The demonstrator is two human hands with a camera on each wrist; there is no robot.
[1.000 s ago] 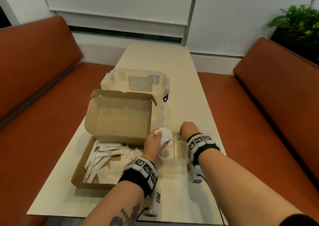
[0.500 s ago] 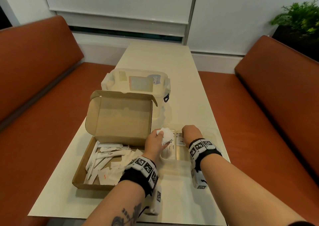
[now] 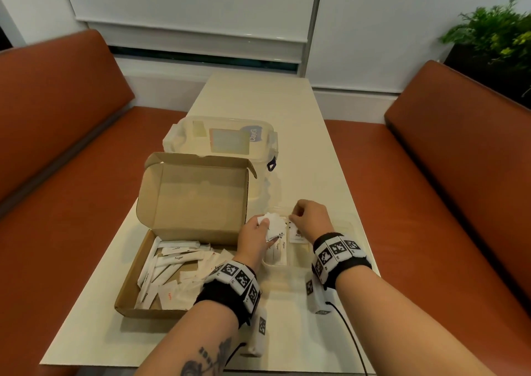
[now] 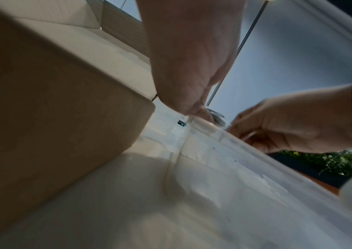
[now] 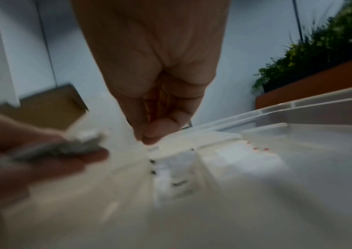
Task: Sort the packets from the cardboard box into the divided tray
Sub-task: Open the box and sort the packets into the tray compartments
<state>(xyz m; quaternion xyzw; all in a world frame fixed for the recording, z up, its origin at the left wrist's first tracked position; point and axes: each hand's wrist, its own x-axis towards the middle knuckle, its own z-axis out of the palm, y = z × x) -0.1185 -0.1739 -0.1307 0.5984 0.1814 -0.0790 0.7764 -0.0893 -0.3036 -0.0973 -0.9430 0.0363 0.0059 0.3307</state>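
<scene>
The open cardboard box lies at the left with several white packets loose in it. To its right is the clear divided tray, holding sugar sticks and a flat packet in separate compartments. My left hand hovers over the tray's left part and grips a bundle of white packets. My right hand is just right of the bundle, its curled fingertips pinching the edge of a white packet. The right wrist view is blurred.
A clear lidded plastic container stands behind the box's raised lid. Orange benches run along both long sides of the cream table. A green plant is at the far right.
My right hand has risen from the tray's compartment and moved left toward the bundle. My left hand has stayed over the tray with the packets.
</scene>
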